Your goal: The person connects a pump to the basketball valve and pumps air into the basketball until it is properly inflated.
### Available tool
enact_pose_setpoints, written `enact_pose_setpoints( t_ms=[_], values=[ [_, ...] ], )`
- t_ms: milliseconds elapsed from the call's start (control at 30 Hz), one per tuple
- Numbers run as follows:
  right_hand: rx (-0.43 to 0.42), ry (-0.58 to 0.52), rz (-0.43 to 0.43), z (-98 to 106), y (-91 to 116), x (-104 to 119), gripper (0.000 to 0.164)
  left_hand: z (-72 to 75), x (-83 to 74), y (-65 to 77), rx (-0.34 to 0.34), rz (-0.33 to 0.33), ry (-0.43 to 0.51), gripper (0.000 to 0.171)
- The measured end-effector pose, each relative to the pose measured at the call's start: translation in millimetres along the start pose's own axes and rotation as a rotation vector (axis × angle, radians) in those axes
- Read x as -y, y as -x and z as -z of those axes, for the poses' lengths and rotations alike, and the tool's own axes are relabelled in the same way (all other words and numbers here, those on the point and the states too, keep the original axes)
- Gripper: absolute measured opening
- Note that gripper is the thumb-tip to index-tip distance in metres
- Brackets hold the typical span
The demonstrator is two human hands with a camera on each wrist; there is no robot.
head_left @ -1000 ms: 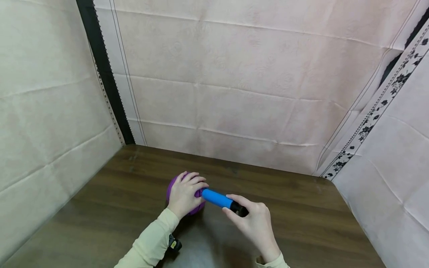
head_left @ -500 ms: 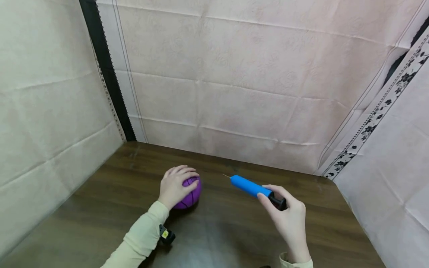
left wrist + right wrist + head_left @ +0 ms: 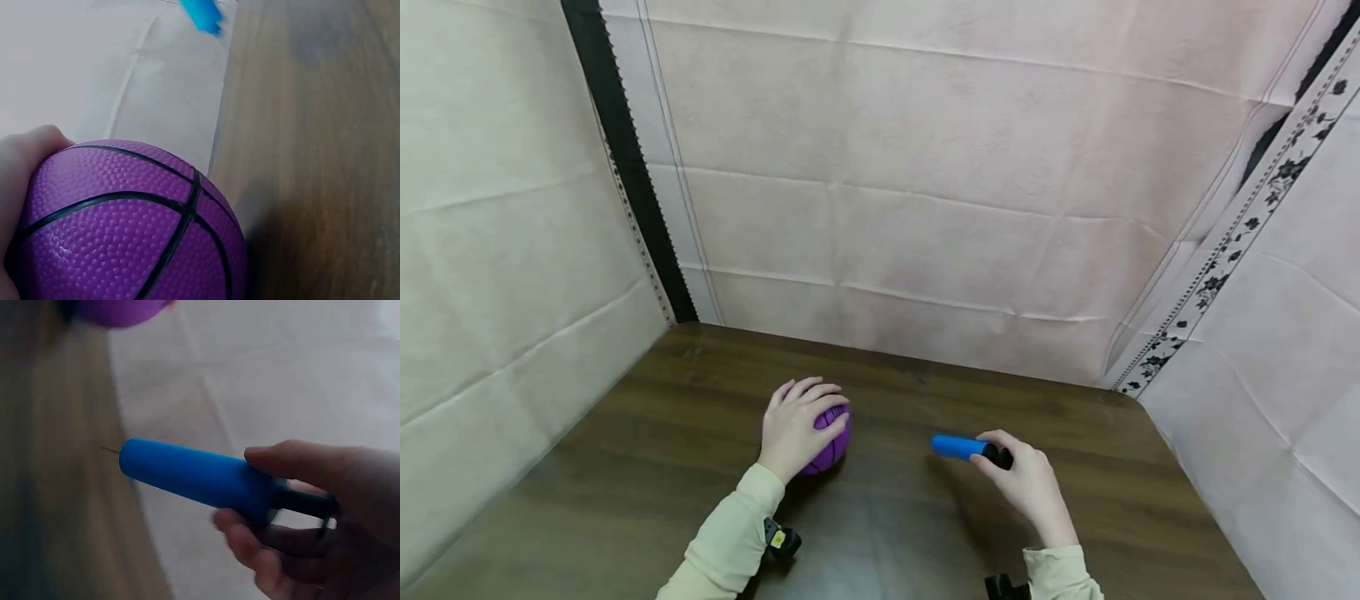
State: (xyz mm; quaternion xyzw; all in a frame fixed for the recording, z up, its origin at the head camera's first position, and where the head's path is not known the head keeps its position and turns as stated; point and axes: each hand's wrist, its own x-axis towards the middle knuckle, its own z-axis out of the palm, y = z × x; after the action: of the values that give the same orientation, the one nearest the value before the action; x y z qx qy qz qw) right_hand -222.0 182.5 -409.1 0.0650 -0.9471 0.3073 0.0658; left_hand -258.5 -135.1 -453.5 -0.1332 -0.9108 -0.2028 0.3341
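Note:
A small purple basketball (image 3: 832,442) with black seams stands on the table, and my left hand (image 3: 797,429) holds it from the left with fingers curved over its top. In the left wrist view the basketball (image 3: 125,231) fills the lower left, with part of the hand at its edge. To the right, apart from the ball, my right hand (image 3: 1026,479) grips a blue hand pump (image 3: 958,447) near its black handle end. In the right wrist view a thin needle sticks out of the tip of the pump (image 3: 187,475), with thumb and fingers around the barrel's rear.
The brown wooden table (image 3: 880,533) reaches back to a pale cloth wall (image 3: 880,250). Cloth also hangs at the left and right sides. Small black cameras sit on both wrists.
The right hand has drawn the pump away from the ball to the right, and its needle is out of the ball. The left hand stays on the ball, shifted slightly left.

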Motion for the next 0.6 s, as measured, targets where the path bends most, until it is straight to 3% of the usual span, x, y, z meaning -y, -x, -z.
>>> enact_pose_setpoints(
  t_ms=[333, 600],
  values=[
    [0.123, 0.093, 0.01, -36, -13, -34, 0.031, 7.2, 6.6, -6.4, 0.04, 0.02, 0.006, 0.019],
    [0.144, 0.147, 0.035, -49, -12, -49, 0.035, 12.1, 15.9, -2.7, 0.038, 0.026, 0.061, 0.027]
  ],
)
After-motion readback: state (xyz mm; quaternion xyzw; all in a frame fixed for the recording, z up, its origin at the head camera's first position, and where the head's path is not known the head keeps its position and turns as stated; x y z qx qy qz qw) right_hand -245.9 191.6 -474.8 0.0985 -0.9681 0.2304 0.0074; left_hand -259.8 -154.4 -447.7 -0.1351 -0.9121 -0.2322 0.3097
